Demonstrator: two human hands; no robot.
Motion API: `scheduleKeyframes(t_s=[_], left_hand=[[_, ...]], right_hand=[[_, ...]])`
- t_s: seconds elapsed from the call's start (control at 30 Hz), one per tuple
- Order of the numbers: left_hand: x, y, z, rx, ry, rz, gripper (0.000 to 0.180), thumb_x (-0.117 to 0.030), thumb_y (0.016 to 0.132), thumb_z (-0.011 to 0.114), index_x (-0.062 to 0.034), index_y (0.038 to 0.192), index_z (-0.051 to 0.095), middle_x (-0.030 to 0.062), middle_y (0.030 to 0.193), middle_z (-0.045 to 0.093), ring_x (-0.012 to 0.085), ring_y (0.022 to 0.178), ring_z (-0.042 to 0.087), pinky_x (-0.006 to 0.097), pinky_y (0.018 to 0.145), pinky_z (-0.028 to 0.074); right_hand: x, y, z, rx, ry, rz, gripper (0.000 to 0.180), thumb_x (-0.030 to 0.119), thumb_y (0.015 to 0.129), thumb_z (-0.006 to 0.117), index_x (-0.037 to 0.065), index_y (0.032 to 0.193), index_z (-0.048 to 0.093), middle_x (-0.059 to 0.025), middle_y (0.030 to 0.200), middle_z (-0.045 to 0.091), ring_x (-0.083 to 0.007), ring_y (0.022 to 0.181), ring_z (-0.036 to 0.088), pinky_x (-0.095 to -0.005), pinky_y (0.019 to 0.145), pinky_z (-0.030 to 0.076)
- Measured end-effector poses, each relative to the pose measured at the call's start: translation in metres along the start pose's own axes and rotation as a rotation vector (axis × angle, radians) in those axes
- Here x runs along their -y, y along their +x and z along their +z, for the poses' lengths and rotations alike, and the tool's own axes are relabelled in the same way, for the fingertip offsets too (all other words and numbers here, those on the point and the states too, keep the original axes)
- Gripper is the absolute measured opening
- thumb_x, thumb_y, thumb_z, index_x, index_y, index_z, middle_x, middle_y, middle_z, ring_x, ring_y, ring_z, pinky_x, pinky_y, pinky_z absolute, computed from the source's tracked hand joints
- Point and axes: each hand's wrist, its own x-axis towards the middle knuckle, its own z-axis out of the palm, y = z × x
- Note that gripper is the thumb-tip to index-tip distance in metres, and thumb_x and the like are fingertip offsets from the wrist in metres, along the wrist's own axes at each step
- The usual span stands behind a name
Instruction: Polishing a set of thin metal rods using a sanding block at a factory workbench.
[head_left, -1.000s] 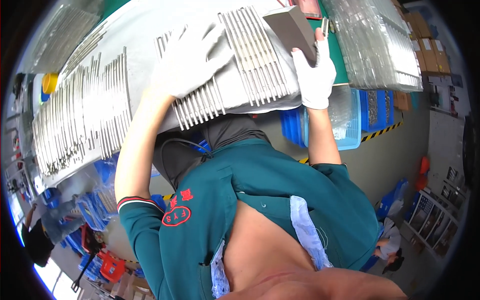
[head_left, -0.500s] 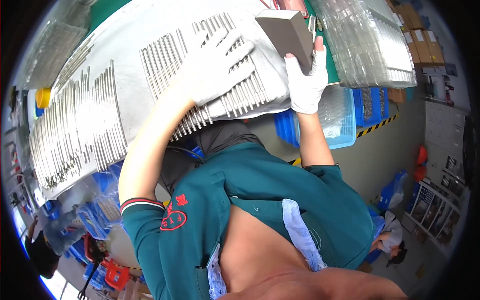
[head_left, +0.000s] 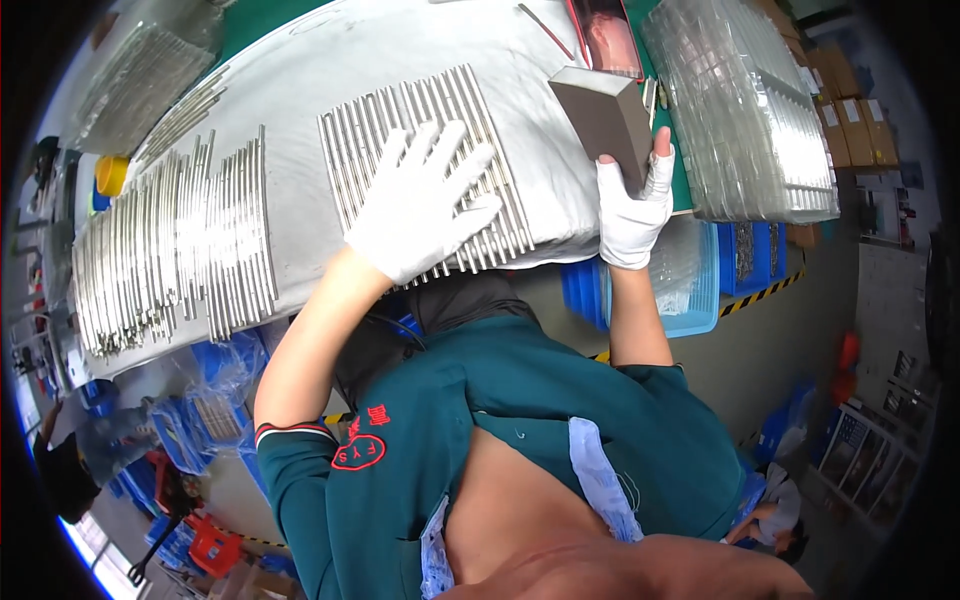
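Observation:
My left hand (head_left: 425,200), in a white glove, lies flat with spread fingers on a row of thin metal rods (head_left: 355,130). The rods lie side by side on the grey-white cloth (head_left: 300,60), and the hand hides the middle of the row. In my right hand (head_left: 635,215), gloved with thumb and a fingertip bare, is a dark grey-brown block (head_left: 605,115) with a paler end, like a sanding block. It is held tilted above the right part of the cloth, apart from the rods.
More metal rods (head_left: 180,240) lie in long rows at the left. Stacked clear plastic trays (head_left: 740,120) stand at the right, beside a red-rimmed box (head_left: 607,40). Below the table edge are a light-blue basket (head_left: 705,290) and blue bins (head_left: 748,250). A yellow round container (head_left: 111,175) sits far left.
The rods under my left hand have come together into one even, tighter row; before, they lay in uneven groups. My right hand still grips the block. The whole view has shifted slightly.

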Motion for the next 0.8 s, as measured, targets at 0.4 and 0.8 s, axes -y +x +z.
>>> scheduleKeyframes(t_s=[0.4, 0.8], left_hand=[[0.010, -0.007, -0.033, 0.026, 0.010, -0.068, 0.071, -0.060, 0.085, 0.054, -0.0066, 0.131, 0.053, 0.0248, 0.131, 0.049, 0.0403, 0.118, 0.048, 0.052, 0.101, 0.034], [0.012, -0.004, 0.015, -0.037, 0.084, -0.191, 0.070, -0.063, 0.089, 0.044, -0.0109, 0.136, 0.051, 0.0224, 0.139, 0.046, 0.0398, 0.130, 0.041, 0.052, 0.107, 0.025]], right_hand=[[-0.001, -0.004, 0.001, 0.000, -0.007, 0.064, 0.078, 0.003, 0.070, 0.081, 0.008, 0.140, 0.047, -0.0180, 0.099, 0.066, -0.0316, 0.077, 0.063, -0.0376, 0.071, 0.051], [-0.005, -0.003, 0.007, 0.015, -0.035, 0.087, 0.076, 0.010, 0.072, 0.081, 0.013, 0.140, 0.049, -0.0160, 0.094, 0.067, -0.0313, 0.075, 0.064, -0.0390, 0.069, 0.052]])
